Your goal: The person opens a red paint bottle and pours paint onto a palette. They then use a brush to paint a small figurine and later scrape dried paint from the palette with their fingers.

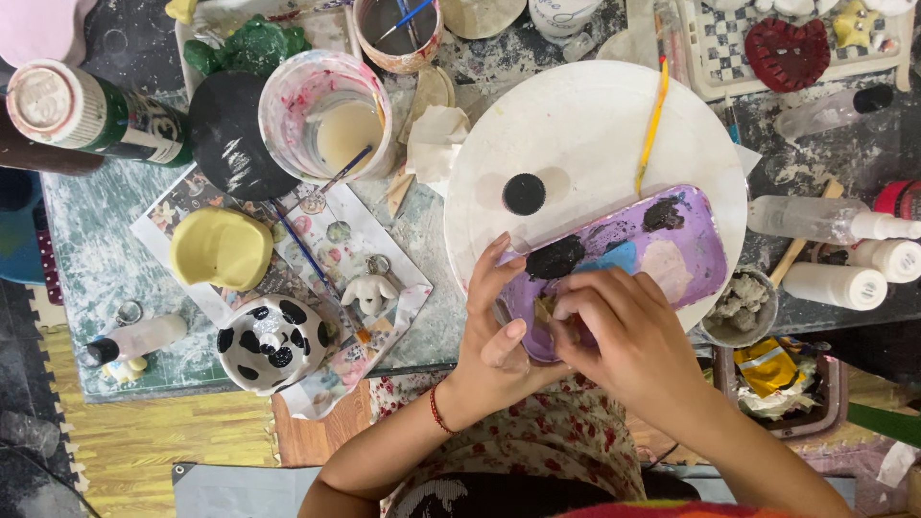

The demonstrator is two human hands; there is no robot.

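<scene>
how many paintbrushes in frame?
4. A yellow-handled brush lies on the white round board. One brush stands in the rinse cup. A blue brush stands in the top cup. A dark brush lies on the paper. Clutter may hide more.

A craft workshop — paint-smeared table [106, 278], rinse cup [326, 115] (brush inside), purple palette [672, 240], squeeze bottles [835, 285].

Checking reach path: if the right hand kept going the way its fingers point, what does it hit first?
The right hand points left, fingertips over the near end of the purple palette tray. Straight on, it would meet the left hand first, which sits almost against it. Depth is unclear, so they may already touch.
</scene>
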